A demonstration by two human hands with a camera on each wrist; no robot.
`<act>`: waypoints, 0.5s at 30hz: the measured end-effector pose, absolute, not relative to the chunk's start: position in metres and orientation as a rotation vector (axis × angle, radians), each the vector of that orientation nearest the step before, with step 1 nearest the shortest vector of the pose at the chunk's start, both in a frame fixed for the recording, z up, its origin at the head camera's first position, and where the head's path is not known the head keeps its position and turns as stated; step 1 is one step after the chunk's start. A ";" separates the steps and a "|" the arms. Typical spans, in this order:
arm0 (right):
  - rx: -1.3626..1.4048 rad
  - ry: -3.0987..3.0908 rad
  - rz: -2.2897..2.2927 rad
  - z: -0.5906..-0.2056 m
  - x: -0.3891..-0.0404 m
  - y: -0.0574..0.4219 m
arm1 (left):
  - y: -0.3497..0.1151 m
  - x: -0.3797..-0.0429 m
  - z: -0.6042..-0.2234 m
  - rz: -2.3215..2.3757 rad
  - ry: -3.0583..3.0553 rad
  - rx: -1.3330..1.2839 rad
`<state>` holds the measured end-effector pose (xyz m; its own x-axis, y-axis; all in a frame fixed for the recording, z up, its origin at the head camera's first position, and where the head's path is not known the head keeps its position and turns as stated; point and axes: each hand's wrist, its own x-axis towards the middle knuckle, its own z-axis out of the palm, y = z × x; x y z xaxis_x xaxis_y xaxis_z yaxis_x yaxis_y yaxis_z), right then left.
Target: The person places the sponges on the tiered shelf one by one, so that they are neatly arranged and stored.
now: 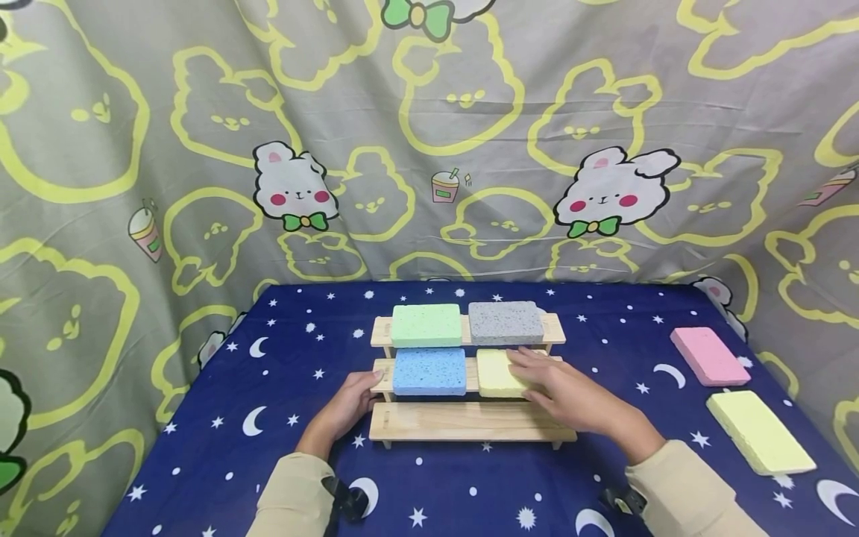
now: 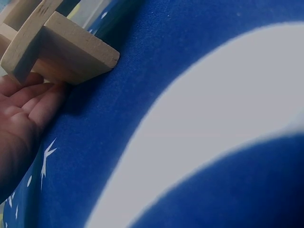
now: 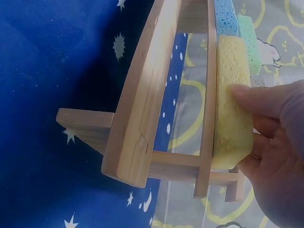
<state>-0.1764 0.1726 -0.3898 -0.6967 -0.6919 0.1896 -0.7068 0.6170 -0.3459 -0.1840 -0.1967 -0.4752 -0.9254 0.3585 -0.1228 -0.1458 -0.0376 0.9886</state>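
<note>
A three-tier wooden rack stands on the table. My left hand grips the left end of its middle tier; in the left wrist view its fingers curl beneath the wood. My right hand holds a yellow sponge lying on the right of that tier. The right wrist view shows the thumb against the front edge of the yellow sponge and the fingers on its far side. A blue sponge sits to its left. On the top tier are a green sponge and a grey sponge.
A pink sponge and a second, pale yellow sponge lie at the table's right side. Dark blue cloth with stars and moons covers the table. A patterned grey curtain hangs behind and along the sides.
</note>
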 end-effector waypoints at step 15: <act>1.191 -2.756 0.614 -0.392 -0.177 0.175 | -0.196 -0.183 -0.474 2.030 1.897 0.201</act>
